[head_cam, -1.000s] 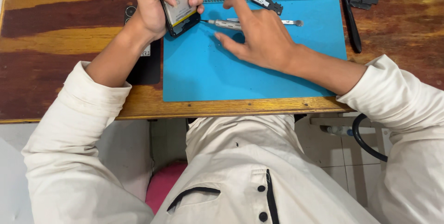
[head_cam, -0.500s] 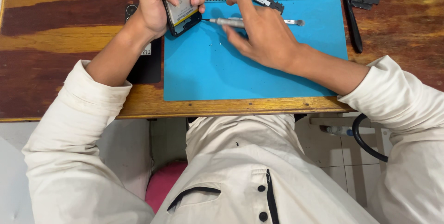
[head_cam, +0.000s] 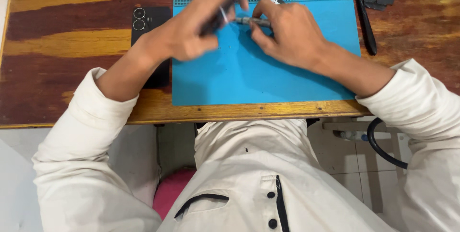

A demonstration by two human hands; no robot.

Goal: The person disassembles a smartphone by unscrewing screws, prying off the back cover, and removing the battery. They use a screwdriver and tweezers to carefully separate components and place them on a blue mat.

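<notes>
I see a wooden table (head_cam: 72,45) with a blue work mat (head_cam: 268,78) on it. Both my forearms reach in over the mat's far half. My left hand (head_cam: 191,30) is blurred, curled around a dark phone (head_cam: 218,18) held just above the mat. My right hand (head_cam: 287,33) rests on the mat, fingers pinching a slim grey screwdriver (head_cam: 251,21) that lies level, its tip pointing left toward the phone.
</notes>
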